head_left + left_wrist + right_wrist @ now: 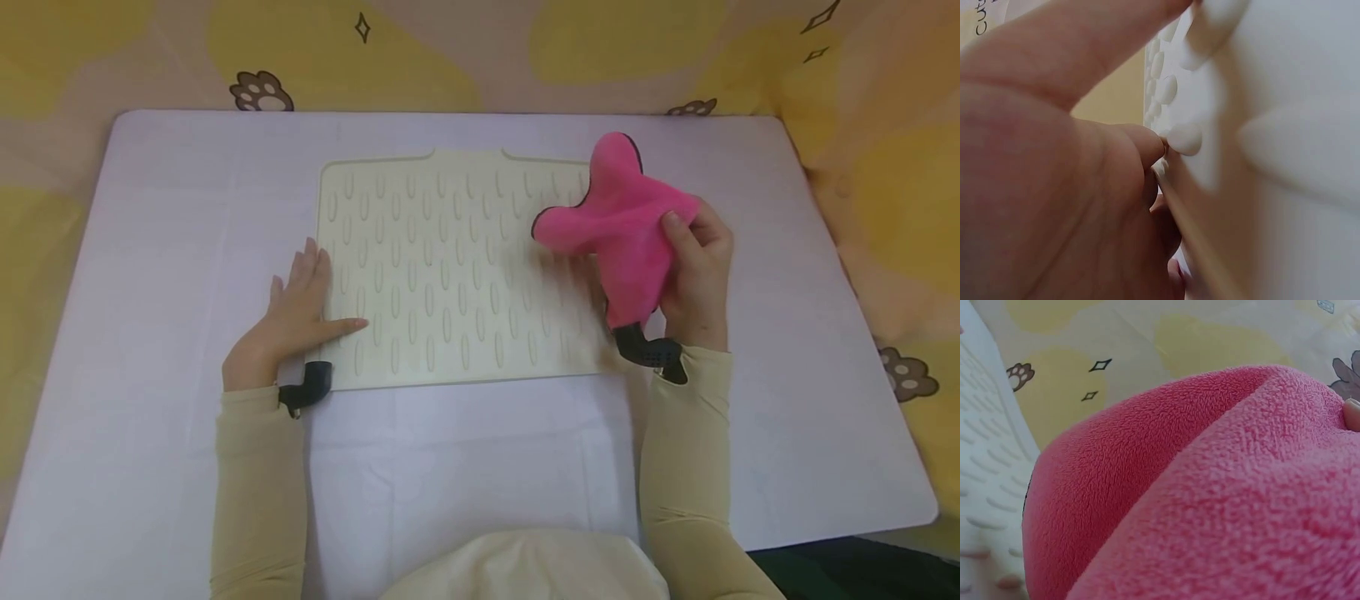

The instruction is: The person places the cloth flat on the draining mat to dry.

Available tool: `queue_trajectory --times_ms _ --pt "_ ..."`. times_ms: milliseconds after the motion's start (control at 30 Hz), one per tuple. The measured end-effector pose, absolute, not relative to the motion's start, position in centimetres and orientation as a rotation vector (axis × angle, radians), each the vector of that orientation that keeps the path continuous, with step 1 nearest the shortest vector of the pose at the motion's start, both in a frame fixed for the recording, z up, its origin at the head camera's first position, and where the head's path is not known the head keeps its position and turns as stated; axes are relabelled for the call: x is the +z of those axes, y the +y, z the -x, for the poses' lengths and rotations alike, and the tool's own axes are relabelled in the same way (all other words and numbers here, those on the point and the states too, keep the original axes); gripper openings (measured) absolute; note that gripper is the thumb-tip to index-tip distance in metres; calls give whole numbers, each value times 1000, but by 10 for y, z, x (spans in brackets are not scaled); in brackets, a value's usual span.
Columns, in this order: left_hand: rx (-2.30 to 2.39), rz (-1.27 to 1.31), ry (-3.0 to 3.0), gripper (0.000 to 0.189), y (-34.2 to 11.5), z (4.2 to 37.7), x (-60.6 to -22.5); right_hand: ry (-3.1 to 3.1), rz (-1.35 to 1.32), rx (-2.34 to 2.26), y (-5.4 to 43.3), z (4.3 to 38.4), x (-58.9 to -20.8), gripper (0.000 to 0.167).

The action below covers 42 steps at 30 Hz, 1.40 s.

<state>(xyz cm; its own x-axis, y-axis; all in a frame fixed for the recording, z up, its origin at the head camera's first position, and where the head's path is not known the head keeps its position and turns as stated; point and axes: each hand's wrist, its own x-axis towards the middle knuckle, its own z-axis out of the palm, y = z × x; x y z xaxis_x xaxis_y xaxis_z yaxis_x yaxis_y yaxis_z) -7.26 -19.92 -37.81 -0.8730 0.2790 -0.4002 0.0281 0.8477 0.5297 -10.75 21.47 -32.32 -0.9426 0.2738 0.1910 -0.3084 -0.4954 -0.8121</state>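
Over the right of the mat (476,287), the right hand (699,279) pinches a pink cloth (637,233) — whose loose lobes (617,154) could catch its ridges (447,325) — while the left hand (288,327), straight-fingered at its left edge, might press too lightly, letting it skid.

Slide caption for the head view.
Right hand holds a lobed pink plush cloth; left hand touches a cream rectangular ridged mat.

Beyond the far edge and sides of the white table (817,400) spreads a patterned sheet (495,50) — yellow patches (630,42), brown paw prints (262,93), star outlines (362,27). Below the table's near right edge — something dark green (847,571).
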Motion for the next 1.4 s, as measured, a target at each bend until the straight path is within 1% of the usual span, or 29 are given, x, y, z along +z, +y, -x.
queue_trajectory --times_ms 267,500,733,867,967,1133,1233,1400 --pt "725 -221 2554 110 -200 73 -380 -1425 -160 2474 204 104 -322 5" --pt "721 -237 2559 109 -200 74 -380 -1556 -268 2409 183 108 -315 11" --pt "721 -235 2553 109 -199 74 -380 -1625 -370 2384 157 117 -304 9" --pt "726 -235 2557 110 -198 74 -382 -1628 -378 2370 147 121 -303 12" --pt "726 -242 2559 110 -197 74 -382 -1709 -354 2342 141 123 -309 15" --pt "733 -243 2550 109 -195 74 -379 -2079 -274 2163 137 122 -327 13" --pt "738 -229 2547 109 -195 74 -379 -2270 -221 2080 136 122 -339 20" --pt "733 -227 2550 109 -196 73 -380 -2537 -198 1936 136 121 -356 21"
